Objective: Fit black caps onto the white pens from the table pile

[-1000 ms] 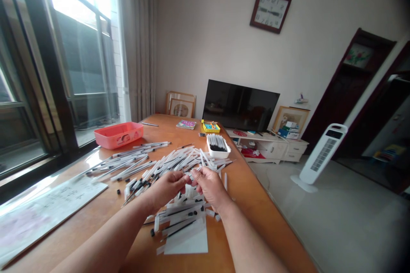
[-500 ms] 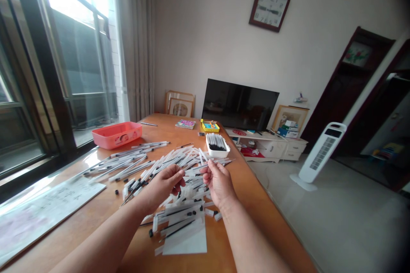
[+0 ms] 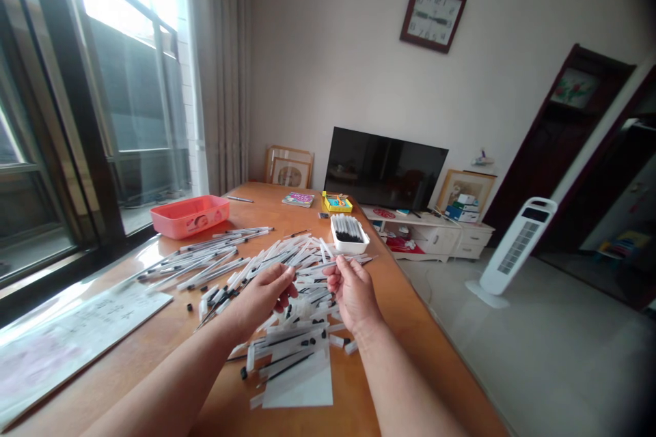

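Observation:
My left hand (image 3: 274,290) is above a heap of pen parts, thumb and fingertips pinched together. Whatever it holds is too small to make out. Level with it, my right hand (image 3: 353,290) pinches a slim pale pen barrel (image 3: 329,265) that points toward the left hand. Below and around both hands, the heap (image 3: 266,261) mixes translucent barrels, black caps and thin dark refills. Several lie on a white sheet (image 3: 305,389) nearer to me. Beyond my right hand, a white tub (image 3: 353,246) holds upright pens with dark lower ends.
A red plastic basket (image 3: 189,217) stands at the back left of the wooden table (image 3: 410,369). Bundled pens (image 3: 215,252) lie before it, and a printed board (image 3: 76,348) at the left edge. A booklet (image 3: 298,199) and a yellow box (image 3: 337,203) are at the far end.
Both hands stay nearly in place, still pinched over the heap. The whole view has shifted slightly to the right.

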{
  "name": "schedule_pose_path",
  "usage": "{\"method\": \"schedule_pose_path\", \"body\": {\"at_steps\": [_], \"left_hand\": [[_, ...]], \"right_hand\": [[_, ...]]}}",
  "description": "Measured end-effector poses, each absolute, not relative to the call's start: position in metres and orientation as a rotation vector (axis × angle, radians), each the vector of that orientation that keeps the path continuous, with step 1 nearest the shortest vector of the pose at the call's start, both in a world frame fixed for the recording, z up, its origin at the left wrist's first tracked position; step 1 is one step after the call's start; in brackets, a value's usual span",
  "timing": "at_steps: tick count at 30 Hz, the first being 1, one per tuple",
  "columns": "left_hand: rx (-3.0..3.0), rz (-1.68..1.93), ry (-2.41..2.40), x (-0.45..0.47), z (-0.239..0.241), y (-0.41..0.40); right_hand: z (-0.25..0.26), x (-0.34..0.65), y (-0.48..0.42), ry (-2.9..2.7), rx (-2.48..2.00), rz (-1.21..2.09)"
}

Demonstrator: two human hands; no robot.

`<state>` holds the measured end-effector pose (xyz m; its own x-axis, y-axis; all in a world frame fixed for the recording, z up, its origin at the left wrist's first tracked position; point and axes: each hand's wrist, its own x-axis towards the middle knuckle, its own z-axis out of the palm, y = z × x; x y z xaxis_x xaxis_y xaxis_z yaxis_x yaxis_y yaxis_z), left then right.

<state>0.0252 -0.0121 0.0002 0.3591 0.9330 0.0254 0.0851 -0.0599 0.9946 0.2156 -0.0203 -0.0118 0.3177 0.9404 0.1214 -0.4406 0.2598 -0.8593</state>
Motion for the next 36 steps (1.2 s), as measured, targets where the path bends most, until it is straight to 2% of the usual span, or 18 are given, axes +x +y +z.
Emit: {"method": "schedule_pose_path", "body": {"at_steps": [36], "left_hand": [[1.522, 0.872, 1.010, 0.0263, -0.0041, -0.0083]], "right_hand": [[-0.0117, 0.2183, -0.0201, -0.802, -0.865, 1.001]]}}
